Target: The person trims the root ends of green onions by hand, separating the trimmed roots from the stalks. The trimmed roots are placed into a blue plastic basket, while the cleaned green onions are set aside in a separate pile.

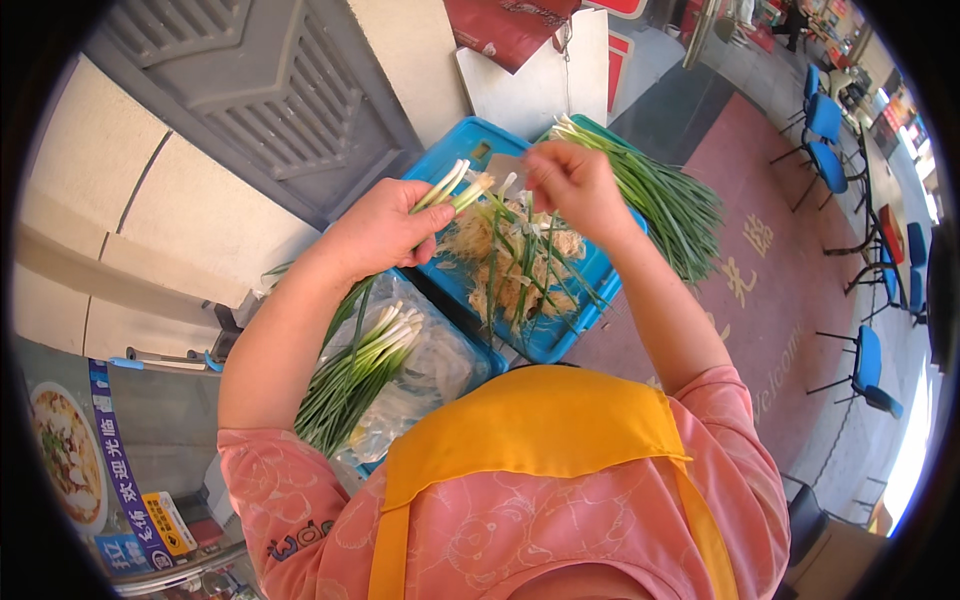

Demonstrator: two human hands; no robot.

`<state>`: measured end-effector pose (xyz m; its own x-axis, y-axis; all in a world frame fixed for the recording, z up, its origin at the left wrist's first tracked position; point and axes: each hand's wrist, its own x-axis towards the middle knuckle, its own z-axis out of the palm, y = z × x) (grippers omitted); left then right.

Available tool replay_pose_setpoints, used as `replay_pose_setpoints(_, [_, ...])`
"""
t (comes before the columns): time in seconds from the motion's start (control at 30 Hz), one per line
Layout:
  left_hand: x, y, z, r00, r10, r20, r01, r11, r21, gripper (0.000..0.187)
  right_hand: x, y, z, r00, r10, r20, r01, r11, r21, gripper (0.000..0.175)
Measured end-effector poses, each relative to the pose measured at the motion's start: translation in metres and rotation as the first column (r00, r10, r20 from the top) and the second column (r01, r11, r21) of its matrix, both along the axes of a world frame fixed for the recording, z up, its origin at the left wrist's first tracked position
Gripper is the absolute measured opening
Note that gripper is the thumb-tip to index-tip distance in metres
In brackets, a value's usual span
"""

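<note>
My left hand [375, 229] is closed around a few green onions [450, 187], their white ends pointing away from me. Over the far side of a blue plastic basket [471, 135], my right hand [576, 178] has its fingers bent together; whether it pinches a scrap cannot be made out. Stringy roots and green trimmings [521, 266] fill much of that basket. To its right lies a large bunch of green onions [656, 199] on a green tray [589, 121]. Nearer me on the left, a bunch with white stems [367, 367] rests on clear plastic bags [439, 367] in another blue container [491, 366].
A grey louvred panel [300, 97] and a pale wall [97, 217] stand close on the left. Beyond the baskets is a white board [536, 90] with a red bag [514, 30]. A reddish mat [765, 195] bearing writing spreads rightward to blue chairs [829, 165].
</note>
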<state>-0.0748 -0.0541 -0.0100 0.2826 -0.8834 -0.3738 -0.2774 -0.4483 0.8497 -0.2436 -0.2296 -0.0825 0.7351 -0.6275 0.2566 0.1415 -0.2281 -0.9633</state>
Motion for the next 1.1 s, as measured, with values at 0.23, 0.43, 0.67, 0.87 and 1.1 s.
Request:
replay_pose_setpoints(0.23, [-0.014, -0.015, -0.002, 0.989, -0.024, 0.143, 0.024, 1.0, -0.005, 0.019, 0.006, 0.014, -0.006, 0.988, -0.019, 0.156, 0.114, 0.764, -0.635, 0.012])
replay_pose_setpoints(0.43, [-0.025, -0.021, -0.003, 1.0, 0.007, 0.029, -0.007, 1.0, -0.029, 0.017, 0.009, 0.021, -0.001, 0.986, -0.158, 0.045, 0.156, 0.819, -0.553, 0.011])
replay_pose_setpoints(0.67, [-0.026, -0.032, -0.013, 0.999, -0.022, 0.024, 0.023, 0.998, -0.051, 0.018, 0.01, 0.021, -0.02, 0.948, -0.318, 0.004, 0.225, 0.663, -0.714, 0.015])
replay_pose_setpoints(0.87, [-0.022, -0.023, -0.008, 1.0, -0.022, 0.016, 0.022, 1.0, -0.003, 0.016, 0.003, -0.006, -0.027, 0.935, -0.35, 0.059, 0.307, 0.716, -0.627, 0.005])
replay_pose_setpoints(1.1, [-0.02, -0.026, -0.011, 0.989, -0.084, 0.122, 0.088, 0.996, -0.029, 0.012, 0.007, -0.03, -0.072, 0.918, -0.271, -0.291, -0.019, 0.701, -0.713, 0.014])
